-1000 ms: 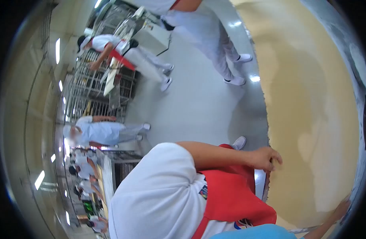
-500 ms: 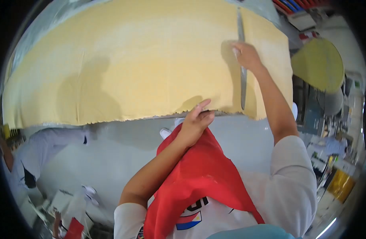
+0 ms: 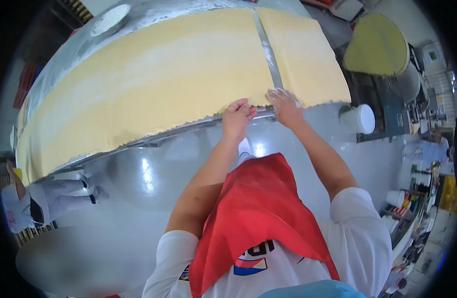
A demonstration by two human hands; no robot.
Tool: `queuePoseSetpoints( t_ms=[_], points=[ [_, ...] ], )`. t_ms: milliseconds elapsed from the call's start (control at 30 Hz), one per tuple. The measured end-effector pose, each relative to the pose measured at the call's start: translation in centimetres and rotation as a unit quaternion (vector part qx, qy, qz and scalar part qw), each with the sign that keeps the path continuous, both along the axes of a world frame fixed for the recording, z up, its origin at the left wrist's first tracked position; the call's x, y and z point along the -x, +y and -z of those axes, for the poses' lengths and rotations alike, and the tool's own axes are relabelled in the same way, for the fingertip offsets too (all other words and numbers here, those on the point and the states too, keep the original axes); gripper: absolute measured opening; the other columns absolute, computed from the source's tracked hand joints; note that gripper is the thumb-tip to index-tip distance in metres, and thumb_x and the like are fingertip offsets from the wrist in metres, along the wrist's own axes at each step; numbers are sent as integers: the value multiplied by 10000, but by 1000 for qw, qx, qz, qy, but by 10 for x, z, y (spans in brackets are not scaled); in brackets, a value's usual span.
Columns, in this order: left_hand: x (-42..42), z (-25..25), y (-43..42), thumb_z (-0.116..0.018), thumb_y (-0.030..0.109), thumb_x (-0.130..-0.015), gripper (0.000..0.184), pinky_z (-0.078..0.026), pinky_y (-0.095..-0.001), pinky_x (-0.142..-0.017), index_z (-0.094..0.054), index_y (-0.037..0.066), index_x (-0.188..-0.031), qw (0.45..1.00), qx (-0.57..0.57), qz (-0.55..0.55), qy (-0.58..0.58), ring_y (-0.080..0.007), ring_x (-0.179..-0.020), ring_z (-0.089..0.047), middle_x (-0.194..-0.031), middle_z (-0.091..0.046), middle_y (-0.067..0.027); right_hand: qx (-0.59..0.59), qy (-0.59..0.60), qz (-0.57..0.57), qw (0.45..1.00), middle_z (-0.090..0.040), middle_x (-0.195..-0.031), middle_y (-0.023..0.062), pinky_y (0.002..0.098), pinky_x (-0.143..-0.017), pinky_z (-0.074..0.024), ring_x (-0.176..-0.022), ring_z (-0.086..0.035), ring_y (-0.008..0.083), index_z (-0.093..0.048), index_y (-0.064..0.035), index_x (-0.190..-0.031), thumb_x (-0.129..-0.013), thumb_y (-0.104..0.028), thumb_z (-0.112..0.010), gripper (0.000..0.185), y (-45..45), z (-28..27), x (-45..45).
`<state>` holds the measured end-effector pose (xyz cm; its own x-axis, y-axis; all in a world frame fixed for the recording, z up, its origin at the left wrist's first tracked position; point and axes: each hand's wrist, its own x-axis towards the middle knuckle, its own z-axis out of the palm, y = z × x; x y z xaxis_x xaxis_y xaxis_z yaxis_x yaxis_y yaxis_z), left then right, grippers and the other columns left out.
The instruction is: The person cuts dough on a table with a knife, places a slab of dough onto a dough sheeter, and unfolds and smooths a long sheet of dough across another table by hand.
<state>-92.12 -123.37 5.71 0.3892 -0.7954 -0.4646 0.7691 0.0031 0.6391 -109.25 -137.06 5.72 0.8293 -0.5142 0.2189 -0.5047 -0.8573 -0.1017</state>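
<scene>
A wide, pale-yellow dough sheet (image 3: 154, 74) with a ragged near edge covers most of the table. A narrow gap runs across it, baring floury grey tabletop (image 3: 269, 57), with a smaller dough piece (image 3: 308, 59) on the right. My right hand (image 3: 286, 107), white with flour, lies at the near end of this gap, its fingers reaching onto the dough. Just left of it, my left hand (image 3: 238, 118) is at the sheet's front edge, fingers loosely together and slightly bent. I see nothing held in either hand, though the undersides of the fingers are hidden.
A white round container (image 3: 111, 20) stands on the table's far left. Beside the right end is a white bucket (image 3: 365, 119), with a yellow-covered round object (image 3: 377, 44) behind it. A person (image 3: 32, 203) stands at the left end. Shelving with goods lines the right side.
My right hand has come down from the middle of the gap to the front edge. My left hand has moved slightly left and up. The gap now reaches the near edge, and the view has shifted.
</scene>
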Motion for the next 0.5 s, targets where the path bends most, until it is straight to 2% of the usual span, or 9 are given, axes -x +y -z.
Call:
queuePoseSetpoints(
  t_ms=[67, 100, 133, 167, 233, 267, 367, 433, 500],
  points=[
    [2, -16, 11, -635, 115, -959, 236, -582, -413, -798, -621, -13, -1157, 995, -47, 65, -52, -295, -845, -682, -1047, -652, -151, 0, -11, -8, 1000, -623, -1314, 42, 513, -1130, -354, -1260, -548, 241, -649, -120, -1210, -886, -151, -633, 326, 1, -3, 20],
    [3, -36, 15, -669, 140, -917, 268, -566, -426, -806, -646, 24, -1158, 930, -113, 155, -314, -313, -877, -674, -1044, -655, -149, 21, -33, 16, 999, -638, -1283, 38, 511, -1126, -358, -1242, -561, 228, -657, -134, -1197, -884, -157, -637, 314, -1, -2, 28],
    [5, -44, 15, -703, 165, -874, 304, -549, -439, -813, -670, 61, -1158, 784, -168, 231, -551, -331, -908, -667, -1041, -658, -147, 42, -57, 39, 997, -653, -1252, 33, 510, -1122, -363, -1224, -573, 216, -665, -149, -1183, -881, -163, -641, 303, -5, -2, 33],
    [10, -42, 12, -703, 165, -874, 304, -549, -439, -813, -670, 61, -1158, 784, -171, 232, -550, -331, -908, -667, -1041, -658, -147, 39, -57, 38, 997, -653, -1252, 33, 510, -1122, -363, -1224, -573, 216, -665, -149, -1183, -881, -163, -641, 303, -8, -2, 37],
    [21, -39, 0, -733, 218, -788, 352, -499, -461, -865, -718, 115, -1124, 607, -39, 116, -785, -334, -978, -632, -1006, -653, -122, 13, -67, -1, 998, -670, -1220, 22, 499, -1120, -359, -1200, -589, 198, -697, -171, -1113, -882, -170, -647, 236, -17, -4, 40],
    [29, -38, -9, -733, 218, -788, 352, -499, -461, -865, -718, 115, -1124, 605, -43, 114, -787, -334, -978, -632, -1006, -653, -122, 12, -69, -5, 998, -670, -1220, 22, 499, -1120, -359, -1200, -589, 198, -697, -171, -1113, -882, -170, -647, 236, -24, -5, 40],
    [49, -40, -35, -676, 185, -791, 250, -445, -471, -949, -728, 94, -1019, 522, 4, 56, -851, -323, -1074, -597, -1027, -660, -90, -69, -99, 7, 993, -685, -1164, 20, 517, -1119, -348, -1168, -597, 205, -719, -175, -1031, -877, -157, -636, 176, -28, -10, 39],
    [53, -17, -59, -692, 223, -790, 172, -455, -462, -897, -741, 115, -915, 468, -15, 109, -877, -289, -982, -609, -945, -649, -80, -53, -44, -39, 997, -691, -1102, 40, 537, -1115, -343, -1115, -615, 235, -719, -172, -1004, -864, -136, -599, 187, -31, -20, 38],
    [49, 3, -64, -665, 207, -789, 124, -472, -461, -860, -728, 126, -860, 474, 21, 113, -873, -290, -952, -623, -908, -655, -82, 0, 79, -58, 995, -687, -1065, 65, 555, -1123, -333, -1086, -622, 263, -701, -162, -1017, -850, -140, -572, 212, -34, 11, 46]
  ],
)
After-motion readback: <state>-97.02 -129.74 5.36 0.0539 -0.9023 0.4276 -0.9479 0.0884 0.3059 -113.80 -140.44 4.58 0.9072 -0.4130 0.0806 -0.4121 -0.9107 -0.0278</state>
